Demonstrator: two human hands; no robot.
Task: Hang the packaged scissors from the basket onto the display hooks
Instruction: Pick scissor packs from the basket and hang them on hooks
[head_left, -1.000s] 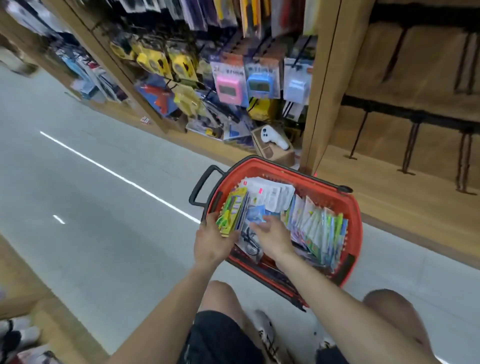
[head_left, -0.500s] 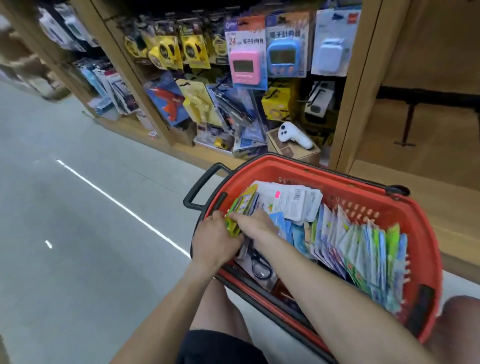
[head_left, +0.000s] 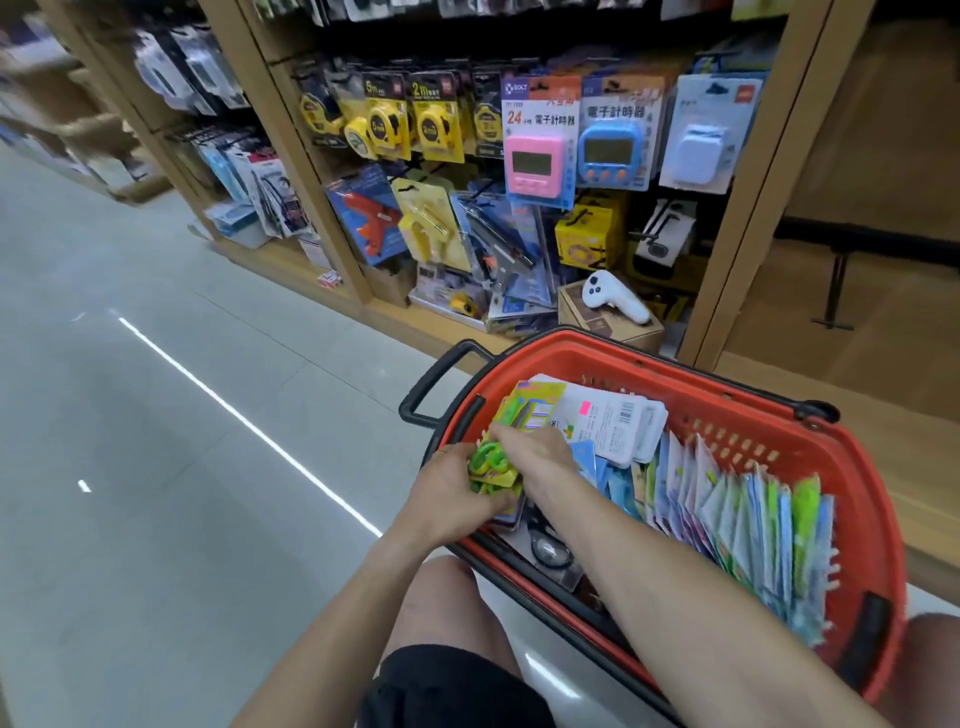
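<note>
A red basket (head_left: 779, 415) stands on the floor in front of me, filled with packaged scissors. My left hand (head_left: 457, 499) and my right hand (head_left: 535, 452) both grip a stack of green-and-yellow scissors packs (head_left: 511, 436) at the basket's near left corner. White-backed packs (head_left: 618, 421) lie flat behind it, and several blue and green packs (head_left: 753, 525) stand upright on the right. Black-handled scissors (head_left: 548, 545) lie under my right forearm. Bare display hooks (head_left: 836, 291) hang in the wooden bay at the far right.
A wooden shelf unit holds hanging tape measures (head_left: 410, 122), a pink timer (head_left: 535, 156), a blue timer (head_left: 610, 150) and glue guns (head_left: 371, 215). A white handheld device (head_left: 613, 299) rests on a box just behind the basket. Grey floor (head_left: 156, 441) stretches to the left.
The view has moved closer to the basket. Both hands have closed together on the green-and-yellow stack, and it has tilted up out of the other packs.
</note>
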